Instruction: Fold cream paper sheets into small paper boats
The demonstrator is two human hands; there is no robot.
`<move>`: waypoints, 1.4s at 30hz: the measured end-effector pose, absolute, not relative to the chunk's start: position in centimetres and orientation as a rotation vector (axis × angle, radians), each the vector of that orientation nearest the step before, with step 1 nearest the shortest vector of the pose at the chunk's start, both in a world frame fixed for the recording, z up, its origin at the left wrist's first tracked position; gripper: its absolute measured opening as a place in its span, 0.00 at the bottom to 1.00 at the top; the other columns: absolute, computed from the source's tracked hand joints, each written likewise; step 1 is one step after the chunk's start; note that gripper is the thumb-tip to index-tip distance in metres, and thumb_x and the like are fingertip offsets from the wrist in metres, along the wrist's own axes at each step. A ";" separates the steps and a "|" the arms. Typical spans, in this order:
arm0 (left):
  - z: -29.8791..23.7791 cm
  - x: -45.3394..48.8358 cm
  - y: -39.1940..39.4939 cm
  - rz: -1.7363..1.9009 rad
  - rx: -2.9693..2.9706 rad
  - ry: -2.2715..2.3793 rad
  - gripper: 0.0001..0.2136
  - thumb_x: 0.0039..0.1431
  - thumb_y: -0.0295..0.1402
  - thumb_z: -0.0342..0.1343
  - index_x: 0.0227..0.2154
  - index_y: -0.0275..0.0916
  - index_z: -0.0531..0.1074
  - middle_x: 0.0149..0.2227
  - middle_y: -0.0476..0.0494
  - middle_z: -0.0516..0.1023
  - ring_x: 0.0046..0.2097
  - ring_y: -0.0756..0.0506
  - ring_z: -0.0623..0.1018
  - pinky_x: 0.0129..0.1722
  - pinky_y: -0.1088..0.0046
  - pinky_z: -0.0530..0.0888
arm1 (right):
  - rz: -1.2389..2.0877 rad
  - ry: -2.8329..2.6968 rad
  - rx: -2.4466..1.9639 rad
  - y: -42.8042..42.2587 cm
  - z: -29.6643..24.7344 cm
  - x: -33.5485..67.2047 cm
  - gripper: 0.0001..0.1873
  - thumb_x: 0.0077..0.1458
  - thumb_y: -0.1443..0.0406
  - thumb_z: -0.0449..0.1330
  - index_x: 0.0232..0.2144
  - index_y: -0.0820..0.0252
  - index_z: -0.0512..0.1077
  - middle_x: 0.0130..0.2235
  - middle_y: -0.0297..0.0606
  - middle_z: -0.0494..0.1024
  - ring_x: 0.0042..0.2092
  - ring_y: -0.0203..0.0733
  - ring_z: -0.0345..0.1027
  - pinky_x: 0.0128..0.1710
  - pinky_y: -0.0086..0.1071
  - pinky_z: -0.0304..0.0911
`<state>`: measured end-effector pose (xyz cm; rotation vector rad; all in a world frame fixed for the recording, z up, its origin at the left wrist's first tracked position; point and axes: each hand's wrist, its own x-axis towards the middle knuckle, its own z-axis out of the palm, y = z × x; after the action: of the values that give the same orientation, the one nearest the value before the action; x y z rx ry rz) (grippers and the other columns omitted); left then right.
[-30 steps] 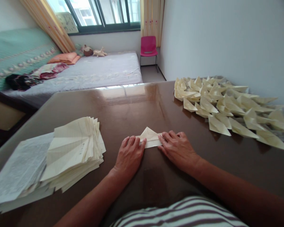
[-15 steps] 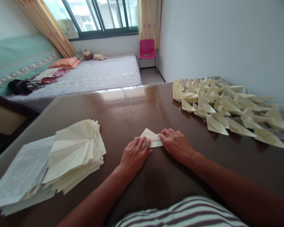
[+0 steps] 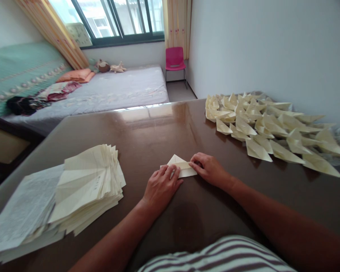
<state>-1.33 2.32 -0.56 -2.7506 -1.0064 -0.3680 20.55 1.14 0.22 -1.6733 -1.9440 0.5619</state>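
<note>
A small folded piece of cream paper (image 3: 184,173) lies on the brown table in front of me, with a triangular peak at its far side and a folded strip along it. My left hand (image 3: 163,185) rests flat on its left part, fingers stretched out and pressing it down, so that part is hidden. At the right end, my right hand (image 3: 209,168) is closed, with thumb and forefinger pinching the paper's edge. To the left of my hands lies a fanned stack of cream sheets (image 3: 82,181), creased and faintly printed.
Several folded paper boats (image 3: 259,149) crowd the table's right side, by the wall. Printed greyish sheets (image 3: 25,204) lie under and beside the stack at left. Beyond the glossy brown table (image 3: 147,139) are a bed (image 3: 133,85) and a pink chair (image 3: 175,58).
My right hand's fingers have curled from lying over the paper's right end into a pinch there. My left hand stays on the paper. The whole view has shifted slightly.
</note>
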 end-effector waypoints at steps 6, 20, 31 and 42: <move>0.1 -0.7 1.8 -0.454 -2.706 -0.980 0.14 0.62 0.42 0.53 0.44 0.39 0.69 0.46 0.43 0.74 0.46 0.43 0.72 0.37 0.68 0.70 | 0.942 -1.640 -1.597 0.7 0.4 19.9 0.12 0.57 0.57 0.57 0.28 0.58 0.67 0.24 0.30 0.72 0.25 0.34 0.65 0.25 0.27 0.58; 0.9 -0.6 1.7 -1.737 -2.900 -1.835 0.08 0.62 0.36 0.52 0.31 0.37 0.70 0.30 0.48 0.75 0.30 0.52 0.74 0.29 0.80 0.72 | 1.426 -1.527 -1.074 0.8 0.9 20.3 0.29 0.56 0.60 0.59 0.57 0.56 0.55 0.50 0.43 0.72 0.49 0.39 0.69 0.45 0.33 0.66; -0.6 -1.7 4.1 -1.702 -3.129 -2.343 0.15 0.56 0.43 0.58 0.33 0.34 0.72 0.28 0.49 0.74 0.27 0.51 0.73 0.24 0.78 0.73 | 1.029 -1.898 -1.421 1.2 0.6 20.8 0.15 0.59 0.66 0.53 0.48 0.60 0.67 0.41 0.38 0.77 0.39 0.38 0.70 0.39 0.31 0.64; -0.3 -2.5 4.1 -0.640 -2.940 -1.502 0.07 0.63 0.35 0.53 0.32 0.44 0.75 0.36 0.49 0.76 0.41 0.48 0.73 0.36 0.75 0.69 | 0.130 -2.327 -1.536 0.4 0.4 19.0 0.12 0.61 0.67 0.55 0.46 0.55 0.73 0.50 0.42 0.71 0.50 0.45 0.62 0.50 0.38 0.60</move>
<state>-2.53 4.10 -0.35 -2.9404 -1.5021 -0.6401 18.97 0.36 0.41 -1.5358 -2.3273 0.1303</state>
